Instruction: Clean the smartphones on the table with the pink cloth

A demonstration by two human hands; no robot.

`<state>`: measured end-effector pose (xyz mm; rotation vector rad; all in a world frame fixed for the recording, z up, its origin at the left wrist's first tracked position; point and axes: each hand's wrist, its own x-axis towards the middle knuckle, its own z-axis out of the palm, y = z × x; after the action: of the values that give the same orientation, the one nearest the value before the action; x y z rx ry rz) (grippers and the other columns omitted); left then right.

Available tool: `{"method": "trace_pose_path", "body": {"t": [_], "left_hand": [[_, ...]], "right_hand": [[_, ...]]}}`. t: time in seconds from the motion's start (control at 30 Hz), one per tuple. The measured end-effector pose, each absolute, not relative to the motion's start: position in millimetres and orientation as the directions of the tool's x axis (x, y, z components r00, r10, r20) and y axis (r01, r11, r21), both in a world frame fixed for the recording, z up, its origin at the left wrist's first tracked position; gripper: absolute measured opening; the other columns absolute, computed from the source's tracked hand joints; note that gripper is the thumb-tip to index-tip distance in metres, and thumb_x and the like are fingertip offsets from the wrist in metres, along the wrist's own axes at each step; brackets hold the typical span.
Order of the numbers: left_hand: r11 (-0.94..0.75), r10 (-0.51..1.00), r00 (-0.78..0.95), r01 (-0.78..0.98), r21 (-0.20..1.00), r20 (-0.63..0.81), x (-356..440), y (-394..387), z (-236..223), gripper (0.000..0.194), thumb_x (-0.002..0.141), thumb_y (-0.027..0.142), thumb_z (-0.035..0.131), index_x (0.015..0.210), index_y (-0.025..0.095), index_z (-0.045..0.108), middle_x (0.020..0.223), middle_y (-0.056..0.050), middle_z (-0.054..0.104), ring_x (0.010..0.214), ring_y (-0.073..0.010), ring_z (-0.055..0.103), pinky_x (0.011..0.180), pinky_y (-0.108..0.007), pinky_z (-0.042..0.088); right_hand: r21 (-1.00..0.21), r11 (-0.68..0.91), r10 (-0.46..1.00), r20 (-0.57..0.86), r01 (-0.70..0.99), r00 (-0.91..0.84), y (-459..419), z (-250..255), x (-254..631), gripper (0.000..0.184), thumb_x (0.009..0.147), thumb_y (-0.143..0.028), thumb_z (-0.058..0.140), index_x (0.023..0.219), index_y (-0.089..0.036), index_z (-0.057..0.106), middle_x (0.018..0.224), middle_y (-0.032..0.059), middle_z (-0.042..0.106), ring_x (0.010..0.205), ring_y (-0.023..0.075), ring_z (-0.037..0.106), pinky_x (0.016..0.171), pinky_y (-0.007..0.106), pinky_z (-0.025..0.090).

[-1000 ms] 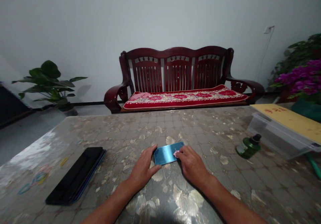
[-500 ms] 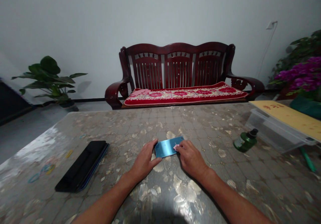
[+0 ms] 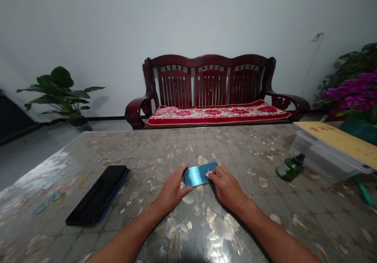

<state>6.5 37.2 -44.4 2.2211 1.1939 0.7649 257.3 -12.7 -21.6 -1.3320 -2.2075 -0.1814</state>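
Note:
A shiny blue phone [image 3: 194,175] lies back up on the patterned tabletop [image 3: 153,153], its camera corner at the upper right. My left hand [image 3: 174,186] grips the phone's left end, thumb along the near edge and fingers at the far corner. In my right hand [image 3: 225,182] a small pinkish-white cloth [image 3: 209,174] is pinched between thumb and fingers. It presses on the right part of the phone's back. Most of the cloth is hidden under the fingers.
Left of my arms lies a stack of dark phones [image 3: 98,196], with several coloured rubber bands [image 3: 53,200] beyond it. To the right stand a green bottle [image 3: 290,168] and a clear plastic box [image 3: 324,157] under a yellow sheet [image 3: 341,139]. A wooden bench [image 3: 210,60] stands behind the table.
The view has shifted slightly, so everything sits a little lower in the picture. Both hands keep their places on the phone, and the cloth stays on its right part.

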Motion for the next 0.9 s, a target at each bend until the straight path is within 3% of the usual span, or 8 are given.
{"method": "trace_pose_path", "body": {"t": [0.1, 0.3, 0.53, 0.77, 0.9], "left_hand": [[-0.514, 0.843, 0.474, 0.57, 0.641, 0.255, 6.5, 37.9, -45.6, 0.07, 0.082, 0.031, 0.069, 0.147, 0.021, 0.042, 0.145, -0.015, 0.053, 0.133, -0.0326, 0.049, 0.113, -0.055, 0.037], [-0.525, 0.836, 0.489, 0.584, 0.619, 0.247, 7.2, 38.3, -47.2, 0.068, 0.084, 0.031, 0.067, 0.146, 0.02, 0.041, 0.146, -0.015, 0.052, 0.134, -0.0326, 0.048, 0.113, -0.055, 0.037], [-0.531, 0.832, 0.497, 0.581, 0.617, 0.247, 8.3, 37.9, -44.5, 0.068, 0.084, 0.031, 0.067, 0.146, 0.019, 0.042, 0.146, -0.016, 0.052, 0.134, -0.0334, 0.047, 0.114, -0.055, 0.037], [-0.529, 0.832, 0.5, 0.586, 0.614, 0.24, 9.2, 38.0, -42.2, 0.069, 0.084, 0.028, 0.066, 0.147, 0.02, 0.041, 0.146, -0.016, 0.052, 0.134, -0.0327, 0.047, 0.114, -0.054, 0.037], [-0.538, 0.829, 0.501, 0.586, 0.606, 0.251, 9.5, 39.0, -43.5, 0.068, 0.084, 0.028, 0.066, 0.148, 0.02, 0.041, 0.145, -0.015, 0.053, 0.134, -0.0326, 0.048, 0.113, -0.054, 0.037]], "right_hand": [[-0.135, 0.543, 0.751, 0.52, 0.829, -0.407, -13.7, -21.5, 256.4, 0.024, 0.093, -0.008, 0.053, 0.109, -0.018, 0.068, 0.095, 0.0093, 0.063, 0.088, 0.0215, 0.055, 0.077, 0.032, 0.049], [-0.175, 0.424, 0.803, 0.527, 0.889, -0.279, -8.8, -22.3, 272.9, 0.027, 0.092, -0.003, 0.05, 0.102, -0.019, 0.069, 0.094, 0.0088, 0.064, 0.09, 0.022, 0.056, 0.08, 0.034, 0.049], [-0.147, 0.575, 0.729, 0.54, 0.805, -0.422, -12.3, -21.9, 258.3, 0.03, 0.09, -0.003, 0.05, 0.107, -0.02, 0.069, 0.095, 0.0086, 0.064, 0.087, 0.0217, 0.055, 0.077, 0.032, 0.049], [-0.193, 0.474, 0.77, 0.564, 0.859, -0.299, -4.1, -25.1, 272.6, 0.027, 0.093, -0.004, 0.047, 0.103, -0.016, 0.069, 0.094, 0.0098, 0.063, 0.089, 0.0225, 0.055, 0.079, 0.034, 0.05], [-0.16, 0.542, 0.737, 0.562, 0.825, -0.375, -6.8, -24.2, 265.8, 0.028, 0.094, -0.005, 0.048, 0.107, -0.017, 0.069, 0.094, 0.0097, 0.064, 0.087, 0.0226, 0.055, 0.077, 0.033, 0.05]]}}
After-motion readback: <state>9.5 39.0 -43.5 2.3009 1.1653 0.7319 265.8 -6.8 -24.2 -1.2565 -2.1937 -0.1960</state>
